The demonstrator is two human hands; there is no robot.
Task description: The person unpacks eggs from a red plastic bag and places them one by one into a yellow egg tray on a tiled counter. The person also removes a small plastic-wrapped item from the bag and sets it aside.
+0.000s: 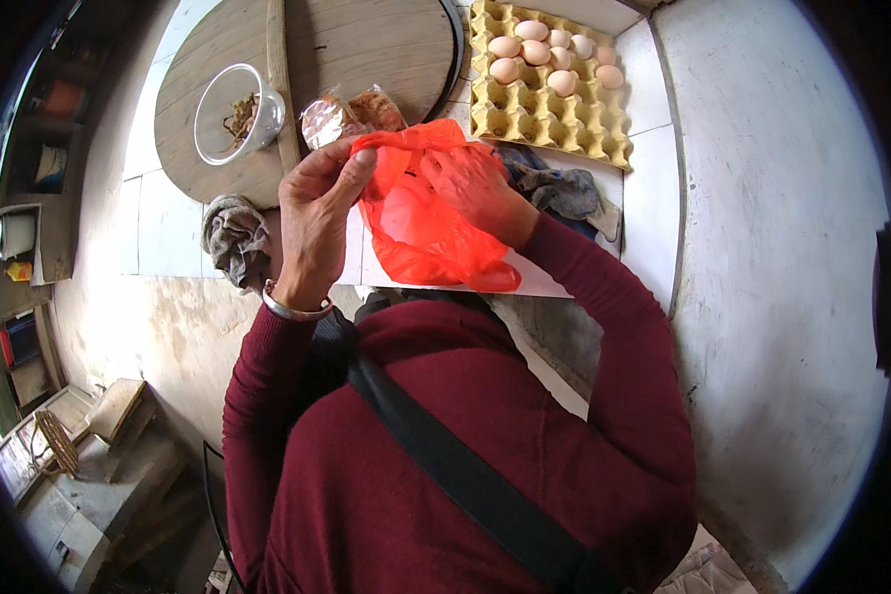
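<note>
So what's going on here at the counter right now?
A person in a dark red sweater is working a thin red plastic bag with both hands. The left hand pinches its upper edge; the right hand is inside it, seen through the plastic. Beyond on the counter sit a yellow egg tray holding several eggs, a clear bowl and some rags.

Plastic bag [428,213] is hanging above the worktop [648,188] between both hands, left hand [315,220] gripping its left edge, right hand [477,188] sitting inside it. Behind the bag a wrapped packet [351,114] is lying on the round board [366,49], with the bowl [236,114] sitting left of it. Egg tray [554,109] is lying back right with eggs [549,54] in its far cups, one cloth [564,193] lying before it, another cloth [236,238] lying left of the left hand.
</note>
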